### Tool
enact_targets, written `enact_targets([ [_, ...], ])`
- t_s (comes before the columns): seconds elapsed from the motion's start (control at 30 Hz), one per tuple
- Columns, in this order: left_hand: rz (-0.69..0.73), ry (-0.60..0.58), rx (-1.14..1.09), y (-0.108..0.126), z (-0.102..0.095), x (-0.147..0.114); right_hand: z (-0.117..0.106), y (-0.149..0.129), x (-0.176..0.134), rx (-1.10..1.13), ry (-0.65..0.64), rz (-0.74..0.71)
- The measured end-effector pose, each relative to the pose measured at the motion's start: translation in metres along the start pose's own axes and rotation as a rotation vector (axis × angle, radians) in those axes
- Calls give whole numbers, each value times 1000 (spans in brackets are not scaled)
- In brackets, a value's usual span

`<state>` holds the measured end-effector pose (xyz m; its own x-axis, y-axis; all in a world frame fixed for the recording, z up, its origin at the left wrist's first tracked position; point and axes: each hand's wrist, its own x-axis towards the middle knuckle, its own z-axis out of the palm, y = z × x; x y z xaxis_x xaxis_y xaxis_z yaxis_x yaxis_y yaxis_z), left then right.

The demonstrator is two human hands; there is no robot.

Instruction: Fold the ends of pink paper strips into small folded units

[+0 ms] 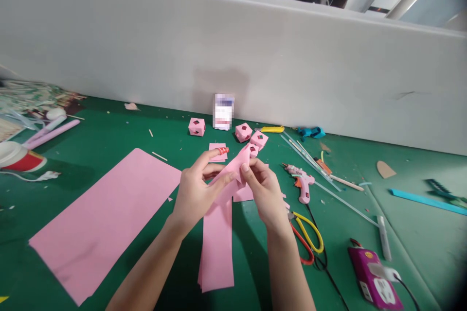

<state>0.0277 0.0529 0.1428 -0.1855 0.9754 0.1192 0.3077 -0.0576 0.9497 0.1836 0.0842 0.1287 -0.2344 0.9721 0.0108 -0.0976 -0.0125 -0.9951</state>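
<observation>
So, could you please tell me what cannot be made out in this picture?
In the head view:
Folded pink paper strip: part of its fold, covered by the left hand and right hand.
Small pink paper box behind it: left side, hidden by that strip.
White rectangular panel: its print, blurred.
Red-and-white paper cup: its left part, cut off by the left edge.
Flat turquoise strip: its end, cut off by the right edge.
</observation>
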Motion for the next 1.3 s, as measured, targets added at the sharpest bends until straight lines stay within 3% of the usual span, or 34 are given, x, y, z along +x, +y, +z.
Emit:
enact_targets([
  [0.33,-13,-22,-6,3,-5,2,1,1,0,42,6,-12],
  [0.5,-48,13,24,-2,-13,6,-3,5,2,151,97,35],
  [0.7,-79,-99,32,-2,-22,8,-14,-5,0,191,173,107],
  [0.83,-131,-28,-159,-2,-22,9,-17,-4,-1,138,158,64],
  [0.97,-160,70,-476,-1,-24,12,-13,2,3,199,231,25],
  [1.1,-218,-69,-624,0,-24,13,-9,4,4,223,255,32],
  [1.3,-94,-223,-569,-9,-14,12,-5,6,3,175,282,-3],
])
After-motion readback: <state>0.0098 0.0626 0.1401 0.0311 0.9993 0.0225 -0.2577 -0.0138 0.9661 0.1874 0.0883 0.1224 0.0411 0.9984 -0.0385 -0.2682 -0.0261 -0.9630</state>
